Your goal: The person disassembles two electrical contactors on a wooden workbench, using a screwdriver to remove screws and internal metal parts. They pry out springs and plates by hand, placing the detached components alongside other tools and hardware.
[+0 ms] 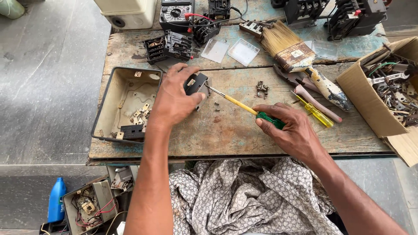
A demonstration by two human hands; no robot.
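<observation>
— What do you see the person doing at the worn wooden workbench (226,135)?

— The left hand (174,98) is closed over a small black plastic electrical block with a brass part on top (196,85); the fingers wrap its far side and the thumb presses the near side. The block rests on the bench, just beside the open grey metal box (114,114).

— And the other hand?

— The right hand (289,130) is clamped on a screwdriver with a green and yellow handle (248,109). The thin shaft points to the left, and its tip touches the block's right side.

— What lies around them?

— Inside the metal box are small brass pieces and a black part. Between the hands a few tiny screws (216,106) lie on the wood, and a small metal contact piece (261,89) lies a little farther. To the right are a second screwdriver with a clear yellow handle (317,114), a wide paint-stained brush (296,54) and a cardboard box of metal scraps (383,93). A patterned cloth (248,196) covers the person's lap.
</observation>
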